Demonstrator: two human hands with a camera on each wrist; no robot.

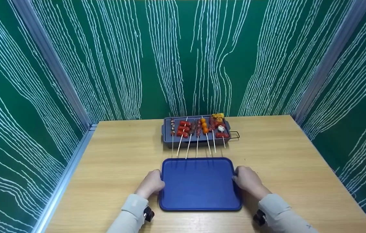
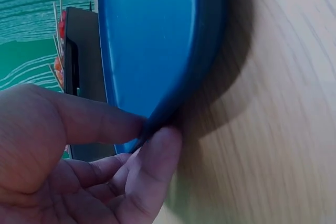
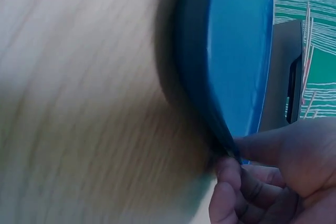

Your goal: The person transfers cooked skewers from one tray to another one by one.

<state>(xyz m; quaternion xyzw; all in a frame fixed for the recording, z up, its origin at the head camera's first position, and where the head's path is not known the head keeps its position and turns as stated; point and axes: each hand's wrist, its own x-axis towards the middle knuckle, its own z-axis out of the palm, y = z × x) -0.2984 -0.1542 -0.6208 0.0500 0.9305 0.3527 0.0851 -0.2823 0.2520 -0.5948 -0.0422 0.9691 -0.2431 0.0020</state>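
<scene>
Green walls (image 1: 105,48) with wavy white lines stood beyond the fingers (image 1: 157,175) in my head view, and a wood-grain table (image 1: 115,149) spread beneath them. I saw the blue rectangular tray (image 1: 200,186) between the hands: the left hand (image 1: 150,183) grasped one short side, the right hand (image 1: 249,182) the other. Ahead of the fingers, past the tray's far rim, sat a dark grey tabletop grill (image 1: 167,139) bearing food skewers (image 1: 198,127), their sticks pointing back toward the tray.

On my left wrist view, the fingers pinched the tray's rim, thumb against the curled fingers; the grill showed beyond the tray.

On my right wrist view, those fingers likewise pinched the opposite rim, with bare table outside them. I could not tell whether the tray touched the table.
</scene>
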